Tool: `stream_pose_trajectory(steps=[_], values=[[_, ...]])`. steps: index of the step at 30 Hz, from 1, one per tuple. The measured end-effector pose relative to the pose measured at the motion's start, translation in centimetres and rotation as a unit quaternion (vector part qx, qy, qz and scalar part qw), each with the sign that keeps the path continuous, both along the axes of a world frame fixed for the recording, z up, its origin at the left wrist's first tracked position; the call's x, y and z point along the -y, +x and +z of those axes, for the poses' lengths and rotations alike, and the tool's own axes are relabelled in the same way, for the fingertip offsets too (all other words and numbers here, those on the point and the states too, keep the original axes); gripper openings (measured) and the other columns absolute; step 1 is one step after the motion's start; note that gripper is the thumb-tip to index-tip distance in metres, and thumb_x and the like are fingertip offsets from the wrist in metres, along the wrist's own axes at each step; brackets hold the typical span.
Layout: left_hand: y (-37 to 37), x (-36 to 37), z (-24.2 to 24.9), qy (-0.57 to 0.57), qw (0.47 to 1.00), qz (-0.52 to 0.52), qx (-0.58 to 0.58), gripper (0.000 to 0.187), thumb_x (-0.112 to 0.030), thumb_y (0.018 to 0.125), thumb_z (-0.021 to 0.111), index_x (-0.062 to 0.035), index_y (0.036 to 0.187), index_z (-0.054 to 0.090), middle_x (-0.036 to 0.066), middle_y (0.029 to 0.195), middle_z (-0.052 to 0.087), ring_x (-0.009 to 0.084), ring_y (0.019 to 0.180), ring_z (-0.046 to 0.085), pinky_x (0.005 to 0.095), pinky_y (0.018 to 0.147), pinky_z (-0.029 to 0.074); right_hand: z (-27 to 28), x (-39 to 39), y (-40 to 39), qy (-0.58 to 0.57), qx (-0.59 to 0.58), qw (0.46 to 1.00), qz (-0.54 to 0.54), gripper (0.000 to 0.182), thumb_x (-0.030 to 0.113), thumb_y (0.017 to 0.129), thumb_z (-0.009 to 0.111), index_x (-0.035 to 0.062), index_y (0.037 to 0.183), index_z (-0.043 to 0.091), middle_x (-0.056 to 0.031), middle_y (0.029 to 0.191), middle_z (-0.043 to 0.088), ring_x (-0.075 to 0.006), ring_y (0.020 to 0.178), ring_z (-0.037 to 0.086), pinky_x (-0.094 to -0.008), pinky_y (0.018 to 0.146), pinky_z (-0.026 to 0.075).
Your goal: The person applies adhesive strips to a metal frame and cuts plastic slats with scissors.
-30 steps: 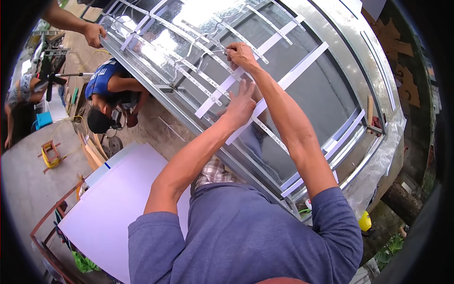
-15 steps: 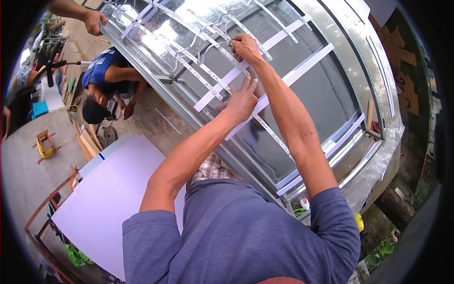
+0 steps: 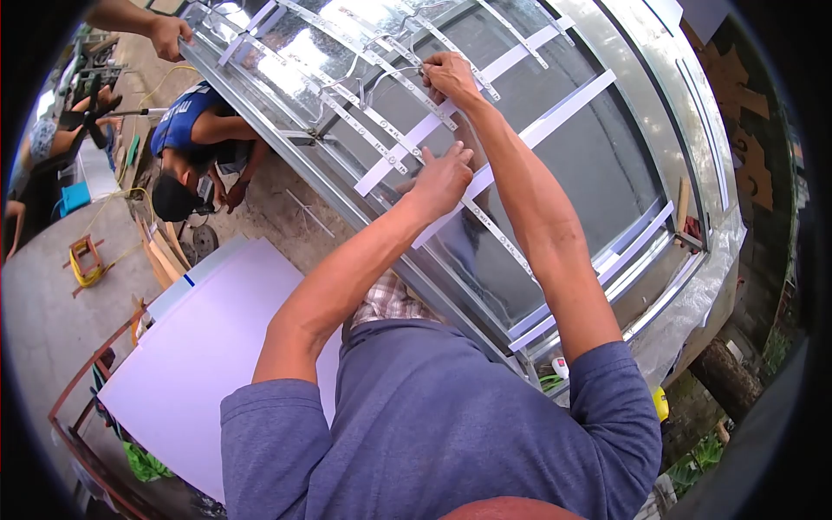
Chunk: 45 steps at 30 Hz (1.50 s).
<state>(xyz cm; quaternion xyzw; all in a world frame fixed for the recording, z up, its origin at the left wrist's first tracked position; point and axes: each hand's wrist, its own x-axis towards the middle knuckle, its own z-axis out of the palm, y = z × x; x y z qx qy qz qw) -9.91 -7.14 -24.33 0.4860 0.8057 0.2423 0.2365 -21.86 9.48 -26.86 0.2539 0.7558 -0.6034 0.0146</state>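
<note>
Right hand (image 3: pixel 451 78): fingers bunched at white wire (image 3: pixel 394 73); cannot tell if clamped, tips hidden. Light strip (image 3: pixel 431 106) just below these fingers. Left hand (image 3: pixel 444 179): fingers apart, beside white bar (image 3: pixel 546 123), nearer the body than right fingers.

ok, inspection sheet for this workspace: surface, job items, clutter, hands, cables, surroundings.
Surface: grey panel in a metal frame, reflective.
Job's things: narrow dotted strips crossing wide white strips.
Clutter: wood pieces, yellow cord reel on ground.
Right hand: fingertips gathered near a narrow strip; grip unclear.
Left hand: over the strips; contact unclear.
Cables: thin white wires loop among the narrow strips.
Surroundings: person in blue bent beside the frame; another person's hand at its edge.
</note>
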Motion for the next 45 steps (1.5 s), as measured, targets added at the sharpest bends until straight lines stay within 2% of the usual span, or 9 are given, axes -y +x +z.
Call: stream_pose_trajectory(steps=[8, 17, 20, 26, 32, 35, 38, 41, 45], values=[[-0.1, -0.3, 1.7, -0.033, 0.998, -0.019, -0.042, 0.024, -0.011, 0.092, 0.047, -0.0039, 0.083, 0.068, 0.017, 0.141, 0.054, 0.0396, 0.139, 0.043, 0.0820, 0.100, 0.028, 0.4, 0.1, 0.2, -0.019, 0.005, 1.000, -0.011, 0.026, 0.018, 0.087, 0.061, 0.0000, 0.098, 0.076, -0.0084, 0.067, 0.070, -0.0181, 0.043, 0.062, -0.0307, 0.042, 0.052], [-0.2, -0.3, 2.1, -0.038, 0.999, -0.025, -0.022, 0.029, -0.015, 0.095, 0.043, -0.0036, 0.083, 0.067, 0.018, 0.136, 0.054, 0.0411, 0.137, 0.042, 0.0832, 0.098, 0.027, 0.0, 0.6, 0.6, 0.158, -0.075, 0.984, 0.025, 0.063, 0.015, 0.087, 0.068, 0.0125, 0.147, 0.047, -0.0184, 0.095, 0.074, -0.0317, 0.065, 0.071, -0.0404, 0.068, 0.057], [-0.1, -0.2, 1.6, -0.021, 0.999, -0.015, -0.023, 0.029, -0.015, 0.095, 0.043, -0.0030, 0.084, 0.067, 0.018, 0.135, 0.054, 0.0416, 0.137, 0.042, 0.0832, 0.098, 0.028, 0.9, 0.8, 0.5, 0.180, -0.050, 0.982, 0.027, 0.068, 0.003, 0.090, 0.062, 0.0226, 0.153, 0.042, -0.0079, 0.076, 0.070, -0.0153, 0.060, 0.067, -0.0308, 0.056, 0.055], [-0.3, -0.4, 2.1, -0.083, 0.996, -0.027, -0.016, 0.012, 0.001, 0.084, 0.052, -0.0034, 0.086, 0.063, 0.015, 0.150, 0.047, 0.0361, 0.146, 0.035, 0.0797, 0.105, 0.026, 3.2, 0.5, 1.1, 0.042, -0.021, 0.998, 0.034, 0.072, -0.001, 0.090, 0.058, 0.0334, 0.151, 0.045, -0.0024, 0.072, 0.064, -0.0111, 0.053, 0.060, -0.0321, 0.055, 0.053], [-0.4, -0.6, 3.3, -0.091, 0.995, -0.032, -0.007, 0.013, 0.002, 0.083, 0.052, -0.0031, 0.087, 0.064, 0.015, 0.150, 0.046, 0.0356, 0.146, 0.035, 0.0800, 0.104, 0.027, 1.2, 0.2, 0.8, 0.200, -0.082, 0.971, 0.103, 0.064, -0.002, 0.089, 0.055, 0.0332, 0.142, 0.058, -0.0018, 0.081, 0.064, -0.0115, 0.064, 0.061, -0.0283, 0.062, 0.053], [-0.2, -0.6, 2.5, -0.048, 0.996, -0.029, -0.066, 0.017, -0.007, 0.087, 0.054, -0.0036, 0.082, 0.070, 0.016, 0.131, 0.057, 0.0379, 0.136, 0.046, 0.0802, 0.095, 0.035, 0.1, 0.0, 0.7, 0.226, -0.116, 0.961, 0.107, 0.071, -0.002, 0.088, 0.058, 0.0319, 0.150, 0.048, -0.0033, 0.085, 0.066, -0.0142, 0.072, 0.063, -0.0294, 0.066, 0.053], [-0.7, -1.2, 4.6, -0.143, 0.988, -0.060, -0.019, 0.016, 0.003, 0.083, 0.054, -0.0038, 0.089, 0.067, 0.015, 0.150, 0.046, 0.0344, 0.146, 0.035, 0.0793, 0.103, 0.030, 0.9, 0.0, 0.7, 0.106, -0.059, 0.992, 0.043, 0.079, 0.008, 0.086, 0.066, 0.0314, 0.155, 0.035, -0.0087, 0.093, 0.073, -0.0295, 0.090, 0.070, -0.0388, 0.083, 0.052], [-0.7, -1.3, 4.2, -0.152, 0.986, -0.059, -0.020, 0.015, 0.003, 0.083, 0.054, -0.0034, 0.089, 0.067, 0.015, 0.150, 0.046, 0.0341, 0.147, 0.034, 0.0787, 0.103, 0.031, 0.5, -0.3, 0.6, 0.091, -0.042, 0.994, 0.042, 0.088, 0.009, 0.084, 0.069, 0.0241, 0.158, 0.025, -0.0102, 0.095, 0.074, -0.0309, 0.093, 0.070, -0.0394, 0.085, 0.052], [-0.6, -1.4, 3.8, -0.155, 0.986, -0.062, -0.028, 0.016, 0.003, 0.083, 0.055, -0.0027, 0.089, 0.068, 0.016, 0.152, 0.044, 0.0342, 0.147, 0.033, 0.0783, 0.104, 0.031, 0.4, -0.2, 0.7, 0.092, -0.057, 0.993, 0.042, 0.079, 0.007, 0.084, 0.070, 0.0236, 0.154, 0.037, -0.0086, 0.093, 0.073, -0.0270, 0.090, 0.069, -0.0379, 0.084, 0.052]])
